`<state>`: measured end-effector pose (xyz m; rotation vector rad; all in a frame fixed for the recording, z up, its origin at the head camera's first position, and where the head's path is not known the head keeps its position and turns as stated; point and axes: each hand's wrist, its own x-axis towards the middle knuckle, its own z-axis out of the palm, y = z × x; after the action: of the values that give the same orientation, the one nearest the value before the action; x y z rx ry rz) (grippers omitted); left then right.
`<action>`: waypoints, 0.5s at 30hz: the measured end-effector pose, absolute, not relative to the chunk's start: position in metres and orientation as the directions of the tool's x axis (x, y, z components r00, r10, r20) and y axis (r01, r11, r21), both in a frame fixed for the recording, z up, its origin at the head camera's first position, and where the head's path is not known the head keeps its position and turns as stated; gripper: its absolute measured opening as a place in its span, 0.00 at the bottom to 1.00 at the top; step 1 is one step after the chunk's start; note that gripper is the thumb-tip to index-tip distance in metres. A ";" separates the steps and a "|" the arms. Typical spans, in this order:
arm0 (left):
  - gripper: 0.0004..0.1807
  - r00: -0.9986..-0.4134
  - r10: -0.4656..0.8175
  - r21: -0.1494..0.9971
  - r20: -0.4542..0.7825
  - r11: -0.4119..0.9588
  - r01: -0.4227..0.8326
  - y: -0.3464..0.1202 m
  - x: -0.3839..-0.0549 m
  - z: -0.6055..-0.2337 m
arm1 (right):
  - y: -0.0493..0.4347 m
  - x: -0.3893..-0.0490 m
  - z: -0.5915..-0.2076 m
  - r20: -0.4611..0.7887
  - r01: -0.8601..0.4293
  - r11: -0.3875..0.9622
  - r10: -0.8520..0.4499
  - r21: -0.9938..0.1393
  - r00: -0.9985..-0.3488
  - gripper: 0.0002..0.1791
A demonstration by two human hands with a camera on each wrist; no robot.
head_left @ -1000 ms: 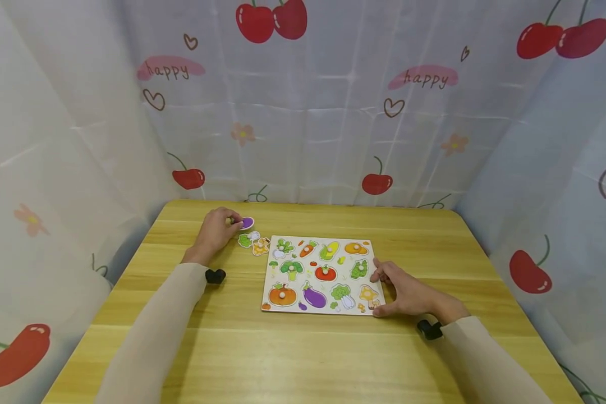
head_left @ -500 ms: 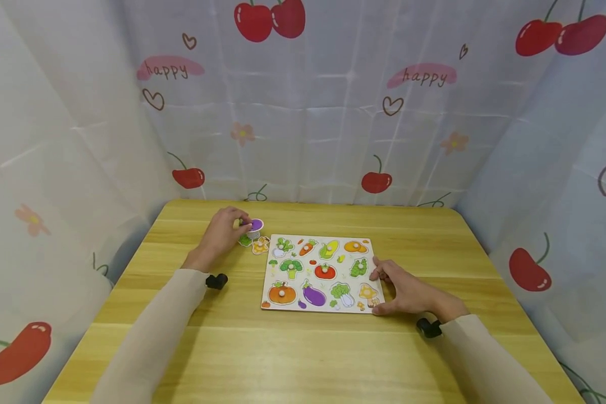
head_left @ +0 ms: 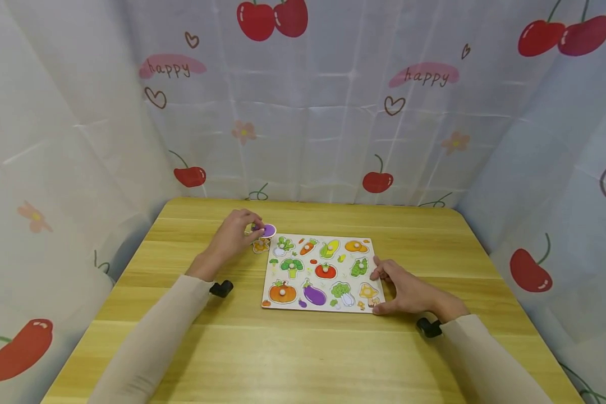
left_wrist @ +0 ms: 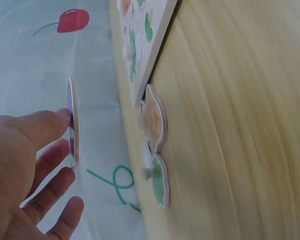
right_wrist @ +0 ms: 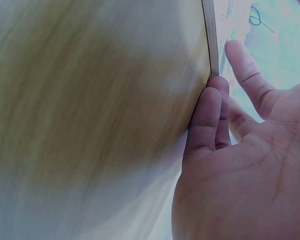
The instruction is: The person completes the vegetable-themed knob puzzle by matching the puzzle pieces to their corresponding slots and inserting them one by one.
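Note:
My left hand [head_left: 232, 238] pinches a purple eggplant puzzle piece [head_left: 269, 230] between thumb and fingers, raised above the table near the board's far left corner. In the left wrist view the piece stands nearly edge-on. My right hand [head_left: 409, 289] grips the right edge of the wooden vegetable puzzle board [head_left: 270, 274], its thumb at the near right corner. Several knobbed pieces, such as the tomato [head_left: 325, 271] and pumpkin [head_left: 282, 292], sit in the board. The eggplant, cabbage and mushroom places along the near row show pictures without knobs.
By the board's far left corner lie a loose mushroom piece [head_left: 261, 246] and a green-and-white cabbage piece [left_wrist: 160, 182], the latter hidden by my left hand in the head view. A cherry-print curtain [head_left: 303, 140] hangs behind the wooden table [head_left: 303, 353].
My left hand has moved right with the eggplant piece, passing over the loose pieces to the board's far left corner. The right hand and the board have stayed put.

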<state>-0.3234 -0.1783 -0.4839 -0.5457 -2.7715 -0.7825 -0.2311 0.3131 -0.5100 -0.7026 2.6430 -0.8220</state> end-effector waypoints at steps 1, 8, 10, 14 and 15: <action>0.08 -0.905 0.299 0.455 0.301 0.789 0.412 -0.176 -0.322 -0.483 | 0.313 -0.231 -0.510 -0.122 -0.365 0.719 -0.528 -0.592 -0.840 0.40; 0.07 -0.863 0.360 0.425 0.355 0.760 0.492 -0.164 -0.310 -0.479 | 0.313 -0.231 -0.508 -0.114 -0.370 0.703 -0.538 -0.607 -0.835 0.41; 0.07 -0.846 0.385 0.407 0.369 0.751 0.519 -0.160 -0.307 -0.480 | 0.313 -0.231 -0.508 -0.106 -0.379 0.695 -0.546 -0.611 -0.831 0.41; 0.06 -0.825 0.424 0.388 0.374 0.737 0.554 -0.153 -0.301 -0.481 | 0.312 -0.232 -0.508 -0.083 -0.402 0.678 -0.563 -0.615 -0.822 0.40; 0.06 -0.824 0.427 0.389 0.372 0.734 0.556 -0.151 -0.299 -0.480 | 0.312 -0.233 -0.508 -0.078 -0.404 0.672 -0.566 -0.620 -0.821 0.40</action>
<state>-0.2987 -0.1513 -0.4800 -0.7749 -2.6797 -0.7219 -0.2329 0.3123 -0.5076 -0.7773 2.6239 -0.8802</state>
